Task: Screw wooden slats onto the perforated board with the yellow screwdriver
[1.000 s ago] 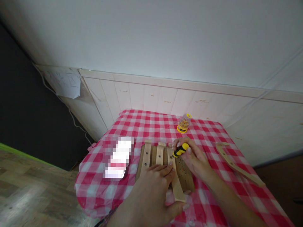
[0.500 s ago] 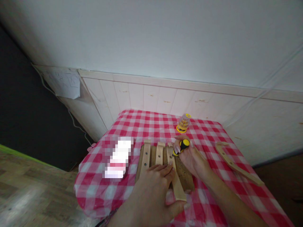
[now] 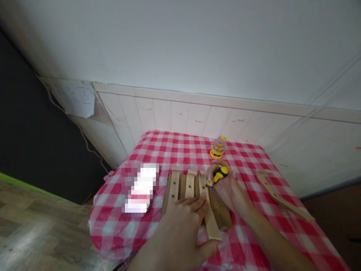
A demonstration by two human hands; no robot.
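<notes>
A brown wooden board with small holes lies on a red and white checked tablecloth, with three pale wooden slats across it. My left hand lies flat on the slats, fingers spread, the thumb against the near end of the rightmost slat. My right hand is closed round a short yellow and black screwdriver, whose tip points down at the far end of the rightmost slat.
A small clear jar with a yellow base stands beyond the board. A curved pale wooden piece lies at the right. A blurred white item rests at the left. A white panelled wall is behind; the floor drops off on the left.
My right hand has turned the screwdriver, its handle swinging from lying sideways to more upright and back a little. My left hand has stayed on the slats.
</notes>
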